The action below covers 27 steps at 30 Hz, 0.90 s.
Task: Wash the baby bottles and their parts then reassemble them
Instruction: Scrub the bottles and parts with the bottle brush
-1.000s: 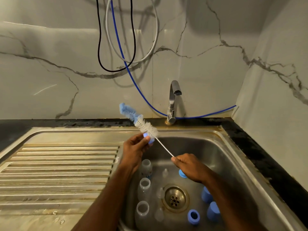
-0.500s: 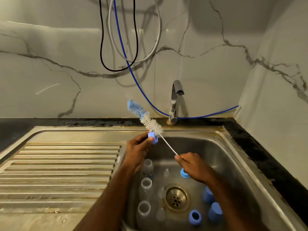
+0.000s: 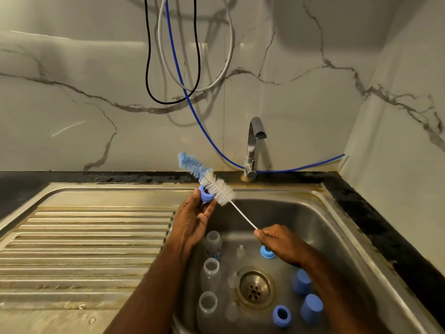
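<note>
1. Sink holds three clear bottles at its left side, waiting for a wash.
2. Your right hand pinches the brush wire, so you can scrub.
3. Your left hand grips the blue ring against the bristles.

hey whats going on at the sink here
A person is scrubbing baby bottle parts over a steel sink. The left hand holds a blue bottle ring while the right hand pinches the wire handle of a bottle brush, its bristles against the ring. Three clear bottles, more blue rings and caps lie in the basin. The tap shows no water running.
</note>
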Tool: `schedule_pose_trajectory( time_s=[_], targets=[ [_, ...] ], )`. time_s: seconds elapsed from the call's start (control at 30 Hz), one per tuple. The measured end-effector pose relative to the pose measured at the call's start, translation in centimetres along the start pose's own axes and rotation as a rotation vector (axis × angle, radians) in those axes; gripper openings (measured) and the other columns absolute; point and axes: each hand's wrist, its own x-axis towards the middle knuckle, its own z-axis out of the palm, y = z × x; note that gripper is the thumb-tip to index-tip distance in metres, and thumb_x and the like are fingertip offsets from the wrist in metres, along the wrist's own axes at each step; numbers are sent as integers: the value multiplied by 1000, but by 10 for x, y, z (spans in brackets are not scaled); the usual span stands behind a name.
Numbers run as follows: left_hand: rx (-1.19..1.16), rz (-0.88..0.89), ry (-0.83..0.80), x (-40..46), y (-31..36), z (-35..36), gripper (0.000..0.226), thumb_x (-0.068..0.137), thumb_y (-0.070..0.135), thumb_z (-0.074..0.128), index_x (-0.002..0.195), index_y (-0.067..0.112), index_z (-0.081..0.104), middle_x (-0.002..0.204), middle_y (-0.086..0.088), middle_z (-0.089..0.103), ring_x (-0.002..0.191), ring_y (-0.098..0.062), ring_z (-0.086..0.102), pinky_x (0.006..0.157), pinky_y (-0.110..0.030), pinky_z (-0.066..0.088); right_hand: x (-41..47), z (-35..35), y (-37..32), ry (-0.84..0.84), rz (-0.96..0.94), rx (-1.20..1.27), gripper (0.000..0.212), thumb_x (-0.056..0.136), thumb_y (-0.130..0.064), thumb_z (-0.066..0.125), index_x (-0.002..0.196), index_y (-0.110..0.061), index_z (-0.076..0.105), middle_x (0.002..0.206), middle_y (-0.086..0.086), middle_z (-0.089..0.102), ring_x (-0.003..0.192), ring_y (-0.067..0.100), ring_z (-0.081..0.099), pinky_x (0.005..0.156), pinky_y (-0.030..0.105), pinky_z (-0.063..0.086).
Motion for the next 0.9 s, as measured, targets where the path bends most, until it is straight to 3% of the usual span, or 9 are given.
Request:
schedule_pose_trajectory(
  time_s=[0.07, 0.2, 0.27, 0.43, 0.6, 0.67, 0.77, 0.83, 0.9],
  targets=[
    [46, 30, 3, -1, 0, 0, 44, 84, 16, 68, 126, 4, 63, 123, -21, 70, 114, -35, 68, 86, -40, 62, 0, 3, -2, -24, -10, -17, 51, 103, -49, 44, 59, -24, 46, 55, -5, 44, 55, 9, 42, 62, 35, 40],
    [273, 43, -56, -11, -13, 10, 36, 80, 11, 69, 116, 6, 67, 113, -16, 74, 106, -30, 72, 91, -41, 59, 5, 14, -8, 98, -50, -77, 51, 99, -56, 41, 58, -25, 45, 50, -10, 42, 50, 3, 39, 57, 33, 39],
    [263, 75, -53, -11, -14, 12, 36, 77, 8, 70, 113, 5, 68, 112, -16, 75, 104, -28, 73, 92, -40, 58, 7, 12, -4, 115, -41, -81, 52, 98, -57, 42, 58, -25, 44, 50, -10, 41, 49, 3, 38, 57, 34, 38],
    [175, 161, -13, 1, 1, -3, 38, 76, 5, 72, 113, 7, 68, 112, -14, 75, 104, -26, 73, 78, -32, 63, 2, -6, 11, -20, -12, -66, 51, 102, -51, 46, 60, -23, 48, 56, -6, 47, 55, 7, 45, 62, 33, 42],
    [638, 204, -238, -1, -8, -7, 41, 75, 20, 83, 114, 9, 74, 118, -15, 73, 114, -29, 69, 94, -37, 58, 5, 6, 3, 45, -26, -111, 52, 100, -56, 42, 57, -27, 48, 49, -10, 46, 48, 3, 41, 58, 32, 41],
    [562, 147, -252, -1, -5, -7, 36, 78, 14, 78, 114, 8, 74, 121, -17, 71, 114, -29, 69, 93, -36, 59, 6, 4, 5, 64, -5, -81, 52, 100, -55, 44, 57, -27, 47, 49, -9, 44, 48, 2, 40, 58, 32, 39],
    [250, 2, -232, -2, 3, -8, 31, 84, 8, 66, 114, -1, 70, 126, -25, 67, 113, -33, 69, 86, -35, 61, 4, -3, 12, 18, 20, 32, 53, 102, -50, 48, 56, -25, 45, 54, -6, 44, 55, 9, 42, 62, 34, 40],
    [72, -1, -184, -1, 4, -4, 38, 87, 11, 63, 122, -6, 62, 128, -25, 65, 117, -34, 66, 83, -35, 62, 2, -3, 12, -21, 21, 57, 51, 102, -51, 47, 58, -25, 47, 58, -3, 46, 58, 13, 44, 65, 35, 42],
    [45, 32, -125, -1, 2, 0, 44, 88, 13, 63, 126, -7, 57, 127, -24, 67, 118, -33, 66, 84, -34, 62, 2, 0, 9, -34, -1, 41, 50, 101, -53, 45, 60, -25, 47, 58, -3, 45, 58, 13, 43, 64, 35, 41]
  ],
)
